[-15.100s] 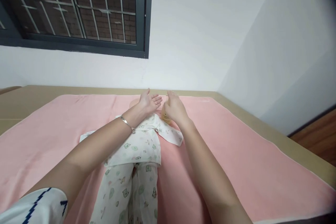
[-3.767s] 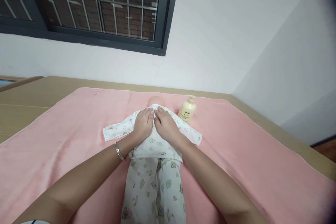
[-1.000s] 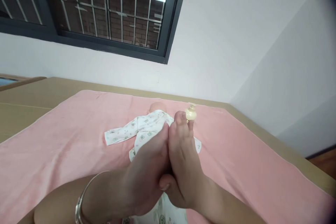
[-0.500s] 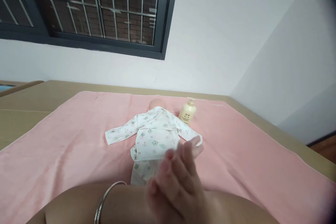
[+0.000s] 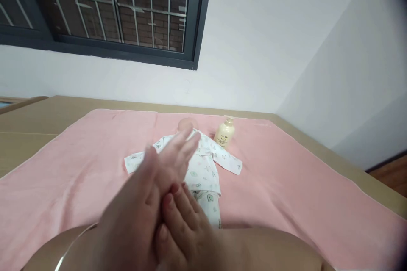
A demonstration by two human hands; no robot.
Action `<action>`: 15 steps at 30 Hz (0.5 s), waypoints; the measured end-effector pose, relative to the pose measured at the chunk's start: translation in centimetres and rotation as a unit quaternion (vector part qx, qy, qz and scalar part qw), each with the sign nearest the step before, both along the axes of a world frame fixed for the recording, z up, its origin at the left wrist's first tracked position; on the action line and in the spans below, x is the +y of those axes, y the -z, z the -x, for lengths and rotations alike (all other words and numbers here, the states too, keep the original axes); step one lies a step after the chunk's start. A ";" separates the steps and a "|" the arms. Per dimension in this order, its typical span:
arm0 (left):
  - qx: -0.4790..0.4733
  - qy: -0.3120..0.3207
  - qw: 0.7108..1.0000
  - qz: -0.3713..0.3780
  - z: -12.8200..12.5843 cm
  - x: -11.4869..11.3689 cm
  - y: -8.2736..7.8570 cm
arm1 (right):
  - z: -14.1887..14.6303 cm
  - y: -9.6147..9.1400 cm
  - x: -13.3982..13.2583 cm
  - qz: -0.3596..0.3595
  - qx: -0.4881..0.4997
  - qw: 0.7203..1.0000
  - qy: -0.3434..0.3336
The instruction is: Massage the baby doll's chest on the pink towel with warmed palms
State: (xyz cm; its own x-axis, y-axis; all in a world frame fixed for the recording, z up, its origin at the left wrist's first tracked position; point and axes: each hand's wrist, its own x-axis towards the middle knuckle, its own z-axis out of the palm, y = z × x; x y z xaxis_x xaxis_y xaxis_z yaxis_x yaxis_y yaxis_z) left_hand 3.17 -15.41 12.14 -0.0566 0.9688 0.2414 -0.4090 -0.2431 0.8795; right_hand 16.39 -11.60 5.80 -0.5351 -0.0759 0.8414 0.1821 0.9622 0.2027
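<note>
My left hand reaches up the middle of the view, its fingers stretched out and the palm turned to the right. Across that palm lies my right hand, fingers extended and pressed flat against it. Nothing shows between the two palms. Beyond them a baby doll lies on its back in white printed clothes, its sleeves spread out. Its rounded head is at the far end. My left hand covers part of the doll's body and one sleeve. A cream pump bottle stands by the doll's right-hand sleeve.
A pink blanket spreads over a pale wooden surface. White walls rise behind and at the right. A dark-framed window with metal bars is at the upper left. A silver bangle circles my left wrist.
The hands have shifted left and separated somewhat: my left fingers now extend forward over the doll, and my right hand has slid back toward the left palm's base. The doll and bottle stay put.
</note>
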 end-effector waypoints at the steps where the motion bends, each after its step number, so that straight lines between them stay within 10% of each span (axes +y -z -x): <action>1: 0.004 -0.006 1.000 0.010 0.0 0.1 -1.0 | 0.1 0.0 -0.3 -0.003 -0.009 1.000 -0.005; 7: 0.071 -0.172 0.980 -0.064 -0.6 3.8 -2.5 | -1.2 -2.0 0.9 0.117 -0.041 0.992 -0.018; 15: 0.324 -0.298 0.896 -0.049 -0.3 17.0 7.8 | 0.8 1.3 11.7 0.337 -0.124 0.919 0.161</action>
State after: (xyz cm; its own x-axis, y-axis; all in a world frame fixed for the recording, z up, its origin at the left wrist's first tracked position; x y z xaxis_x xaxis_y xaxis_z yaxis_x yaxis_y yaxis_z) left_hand 3.49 1.59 4.38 -0.3742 0.7852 0.4933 0.4091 -0.3376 0.8477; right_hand 15.57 0.06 4.51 -0.6206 0.6143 0.4872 0.5086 0.7883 -0.3462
